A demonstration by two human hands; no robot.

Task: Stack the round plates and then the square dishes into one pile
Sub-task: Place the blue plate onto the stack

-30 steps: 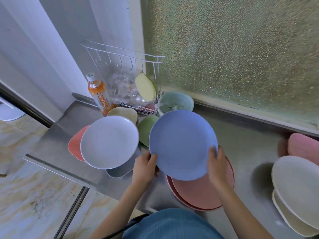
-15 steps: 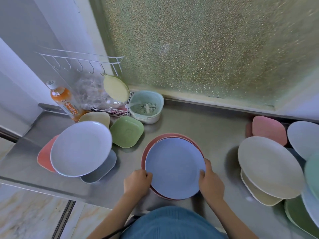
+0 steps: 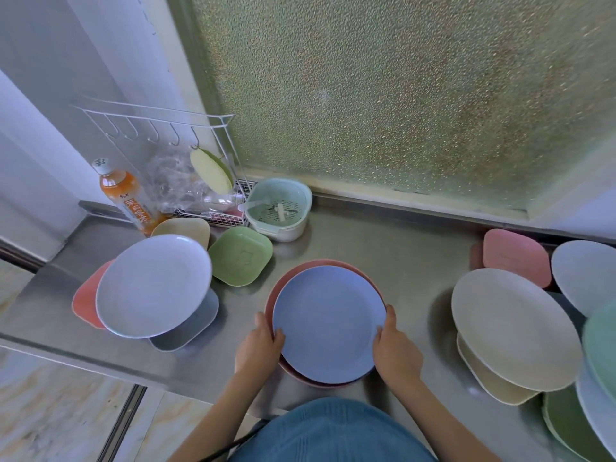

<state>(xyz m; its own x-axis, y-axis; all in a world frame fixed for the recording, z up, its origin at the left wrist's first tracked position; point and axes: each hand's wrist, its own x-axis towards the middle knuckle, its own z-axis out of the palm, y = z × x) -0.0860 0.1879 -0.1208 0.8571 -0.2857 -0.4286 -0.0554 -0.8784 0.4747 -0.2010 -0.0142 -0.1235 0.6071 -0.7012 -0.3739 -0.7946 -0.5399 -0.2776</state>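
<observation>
I look down on a brushed stainless steel counter [image 3: 383, 251] in front of a pebbled, frosted glass window [image 3: 383, 95]. At the centre, a smooth matte blue round plate [image 3: 328, 323] sits nested on a slightly wider pink round plate [image 3: 290, 278], whose rim shows as a crescent along the far and left edges. My left hand [image 3: 258, 343] curls around the left rim of the blue plate, thumb on top; my right hand [image 3: 396, 351] cups the right rim the same way, fingers partly closed against the edge. To the left, a pale lavender round plate [image 3: 153, 285] rests tilted over a grey square dish [image 3: 190, 326] and a coral dish [image 3: 83, 301]. Behind them lie a rounded green square dish [image 3: 240, 255] and a cream square dish [image 3: 183, 228]. At the back left stand an orange drink bottle [image 3: 125, 195], a white wire rack [image 3: 160, 128] with hooks, and a mint plastic strainer basket [image 3: 280, 208]. On the right, a speckled beige round plate [image 3: 513, 328] leans on a cream dish [image 3: 486, 381], near a pink square dish [image 3: 515, 256] and more overlapping plates at the frame edge.
</observation>
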